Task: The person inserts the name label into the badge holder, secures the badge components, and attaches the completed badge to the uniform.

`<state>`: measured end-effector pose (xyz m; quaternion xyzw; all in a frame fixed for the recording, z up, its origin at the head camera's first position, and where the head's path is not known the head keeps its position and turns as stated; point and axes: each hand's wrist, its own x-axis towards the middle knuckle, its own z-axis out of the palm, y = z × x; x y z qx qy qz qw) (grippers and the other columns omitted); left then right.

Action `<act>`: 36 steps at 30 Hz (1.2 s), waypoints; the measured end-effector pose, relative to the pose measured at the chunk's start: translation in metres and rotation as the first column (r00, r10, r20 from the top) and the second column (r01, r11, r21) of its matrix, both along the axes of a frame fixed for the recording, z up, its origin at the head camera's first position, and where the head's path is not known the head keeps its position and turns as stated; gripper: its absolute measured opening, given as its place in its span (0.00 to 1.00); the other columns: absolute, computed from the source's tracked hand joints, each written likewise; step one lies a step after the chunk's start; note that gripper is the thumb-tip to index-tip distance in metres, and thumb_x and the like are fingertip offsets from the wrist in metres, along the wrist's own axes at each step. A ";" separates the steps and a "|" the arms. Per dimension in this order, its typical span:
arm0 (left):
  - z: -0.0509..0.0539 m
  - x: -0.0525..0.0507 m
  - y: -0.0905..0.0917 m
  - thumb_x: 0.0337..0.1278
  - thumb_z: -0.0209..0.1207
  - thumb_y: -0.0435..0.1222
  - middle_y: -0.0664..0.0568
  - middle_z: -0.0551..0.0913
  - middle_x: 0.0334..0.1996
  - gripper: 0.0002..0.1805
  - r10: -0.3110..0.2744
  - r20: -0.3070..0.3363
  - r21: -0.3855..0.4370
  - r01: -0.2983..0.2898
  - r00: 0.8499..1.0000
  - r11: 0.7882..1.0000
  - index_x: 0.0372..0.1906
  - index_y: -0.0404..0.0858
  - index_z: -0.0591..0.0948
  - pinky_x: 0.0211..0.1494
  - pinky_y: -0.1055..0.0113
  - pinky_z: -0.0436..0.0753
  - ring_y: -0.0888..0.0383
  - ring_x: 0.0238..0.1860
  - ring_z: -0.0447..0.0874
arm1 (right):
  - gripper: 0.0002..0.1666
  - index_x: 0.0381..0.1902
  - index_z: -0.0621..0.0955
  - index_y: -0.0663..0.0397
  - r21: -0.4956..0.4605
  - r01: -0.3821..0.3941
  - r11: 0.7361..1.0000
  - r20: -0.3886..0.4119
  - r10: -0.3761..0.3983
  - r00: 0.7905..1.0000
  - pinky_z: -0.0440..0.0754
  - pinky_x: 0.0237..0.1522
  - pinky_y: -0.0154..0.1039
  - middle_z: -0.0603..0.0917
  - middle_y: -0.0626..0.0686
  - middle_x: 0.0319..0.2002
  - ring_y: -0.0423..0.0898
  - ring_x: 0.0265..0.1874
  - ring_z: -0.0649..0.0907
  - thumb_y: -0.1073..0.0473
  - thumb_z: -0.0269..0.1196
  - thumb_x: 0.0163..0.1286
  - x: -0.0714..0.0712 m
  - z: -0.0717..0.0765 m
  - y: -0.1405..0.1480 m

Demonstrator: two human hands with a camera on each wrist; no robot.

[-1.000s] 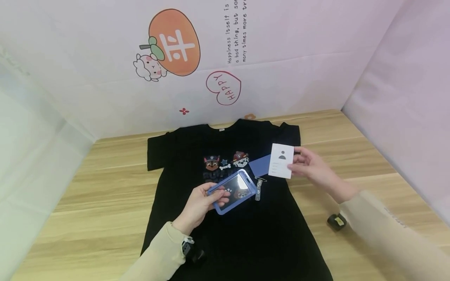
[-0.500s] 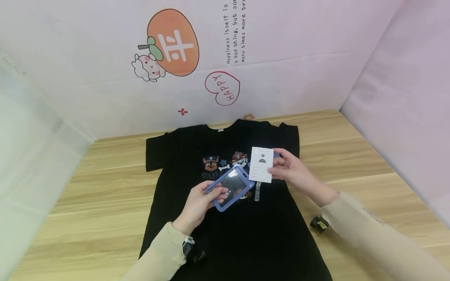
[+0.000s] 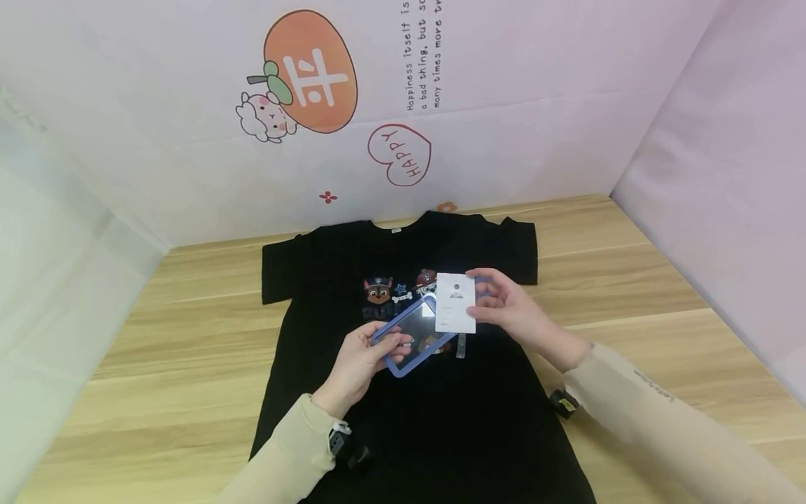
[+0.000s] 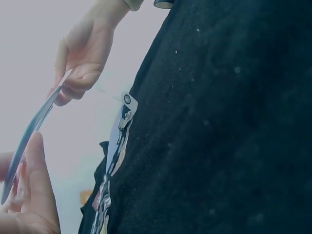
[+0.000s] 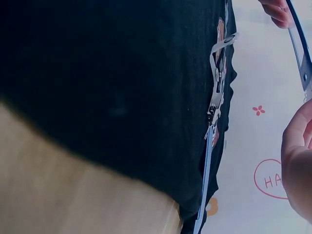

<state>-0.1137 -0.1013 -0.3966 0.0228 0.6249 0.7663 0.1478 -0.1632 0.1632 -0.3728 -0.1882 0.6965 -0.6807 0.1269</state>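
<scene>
My left hand grips a blue badge holder by its lower left end, thumb across the clear window. A white card with a printed person figure is pinched by my right hand at its right edge. In the head view the card overlaps the holder's upper right end. From the left wrist view, the card edge meets the end of the holder; whether it is inside cannot be told. Below them a clear strap clip and a flat blue piece lie on the black T-shirt.
The T-shirt is spread over a wood-grain table, its cartoon dog print partly covered. A printed white cloth stands behind the table, with pale cloth at both sides. Dark cameras are worn at the wrists.
My right hand has brought the card leftward from beside the blue piece to over the holder's end. The left hand and holder have stayed nearly in place.
</scene>
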 end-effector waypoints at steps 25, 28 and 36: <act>0.002 -0.002 0.008 0.64 0.54 0.30 0.47 0.87 0.37 0.17 -0.003 0.052 -0.039 0.005 0.999 0.999 0.53 0.21 0.69 0.40 0.72 0.83 0.65 0.33 0.86 | 0.12 0.47 0.76 0.73 0.156 0.127 0.979 -0.163 -0.102 0.981 0.83 0.38 0.31 0.75 0.67 0.49 0.39 0.35 0.81 0.71 0.55 0.68 -0.001 0.001 0.000; 0.002 -0.002 0.008 0.64 0.54 0.30 0.47 0.87 0.37 0.17 -0.005 0.048 -0.039 0.007 0.999 0.999 0.53 0.21 0.69 0.40 0.72 0.83 0.65 0.33 0.86 | 0.09 0.43 0.79 0.71 0.186 0.156 0.970 -0.202 -0.117 0.972 0.82 0.37 0.30 0.78 0.64 0.46 0.39 0.33 0.80 0.71 0.57 0.66 0.000 0.001 0.001; 0.002 -0.002 0.007 0.64 0.54 0.30 0.49 0.87 0.36 0.17 -0.011 0.041 -0.035 0.013 0.999 0.999 0.52 0.22 0.70 0.40 0.72 0.83 0.65 0.32 0.86 | 0.06 0.35 0.82 0.72 0.149 0.194 0.970 -0.290 -0.144 0.946 0.77 0.36 0.28 0.80 0.43 0.34 0.38 0.34 0.75 0.72 0.61 0.62 0.000 0.001 0.003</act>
